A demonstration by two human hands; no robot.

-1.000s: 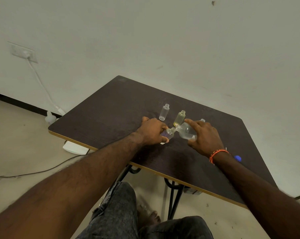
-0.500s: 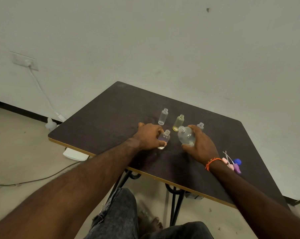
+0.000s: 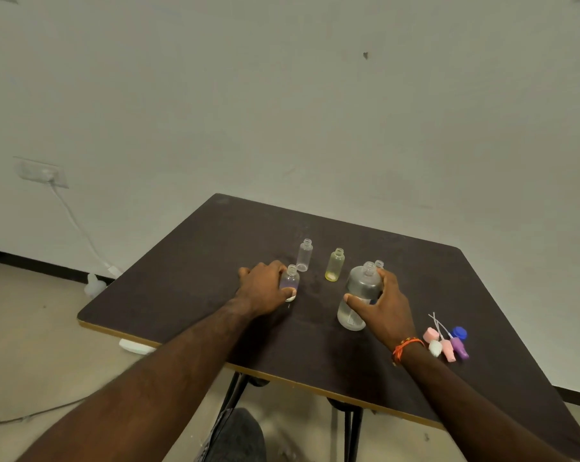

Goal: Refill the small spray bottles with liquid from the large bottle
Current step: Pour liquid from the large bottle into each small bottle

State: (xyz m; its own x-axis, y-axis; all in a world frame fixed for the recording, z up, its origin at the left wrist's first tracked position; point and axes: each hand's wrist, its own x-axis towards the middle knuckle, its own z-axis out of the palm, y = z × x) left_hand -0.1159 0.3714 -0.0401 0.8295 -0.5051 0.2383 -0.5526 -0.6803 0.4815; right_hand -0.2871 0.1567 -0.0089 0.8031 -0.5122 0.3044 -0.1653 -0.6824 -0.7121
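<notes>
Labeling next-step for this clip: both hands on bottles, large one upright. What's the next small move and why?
Probably move the left hand off the purple-tinted small bottle to the clear small bottle, which stands uncapped and looks empty. The right hand grips the large bottle, upright on the table, ready to pour.

A single head-worn camera looks forward and down from the near edge of the surface point(image 3: 188, 261) toward the wall point(image 3: 282, 95), at arm's reach.
</notes>
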